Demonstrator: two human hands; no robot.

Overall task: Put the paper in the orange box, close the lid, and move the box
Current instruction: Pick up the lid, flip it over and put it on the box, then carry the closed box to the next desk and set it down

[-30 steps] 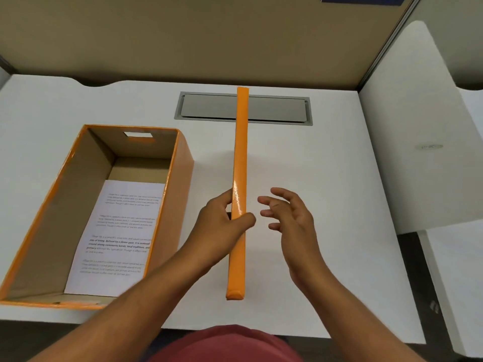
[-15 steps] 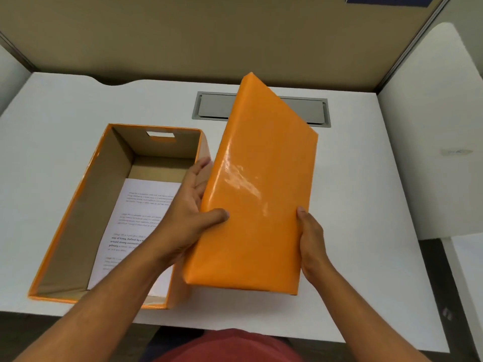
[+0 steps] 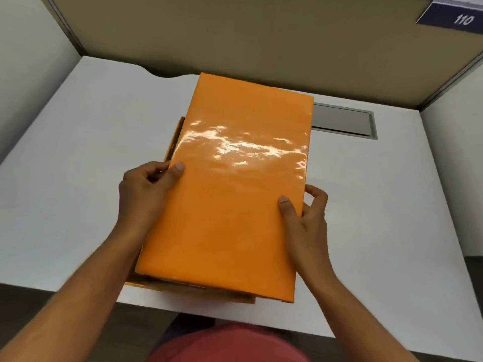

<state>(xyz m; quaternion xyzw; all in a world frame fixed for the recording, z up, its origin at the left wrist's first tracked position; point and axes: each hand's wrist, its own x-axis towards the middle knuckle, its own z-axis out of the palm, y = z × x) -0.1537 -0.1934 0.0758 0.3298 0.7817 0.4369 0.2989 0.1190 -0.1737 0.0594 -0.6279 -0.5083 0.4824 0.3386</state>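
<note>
The glossy orange lid (image 3: 235, 184) lies flat over the orange box, slightly skewed to the right of it. Only slivers of the box (image 3: 173, 141) show, along its left wall and at its near edge. My left hand (image 3: 146, 194) grips the lid's left edge, thumb on top. My right hand (image 3: 305, 218) grips the right edge, thumb on top and fingers down the side. The paper is hidden under the lid.
The box stands on a white desk (image 3: 78, 178) near its front edge. A grey cable hatch (image 3: 345, 121) is set into the desk behind the lid at the right. Tan partition walls close the back, with a blue sign reading 110 (image 3: 460, 19) at the top right.
The lid went from upright on its edge in my left hand to held by both hands, then swung left and down over the box, covering the paper.
</note>
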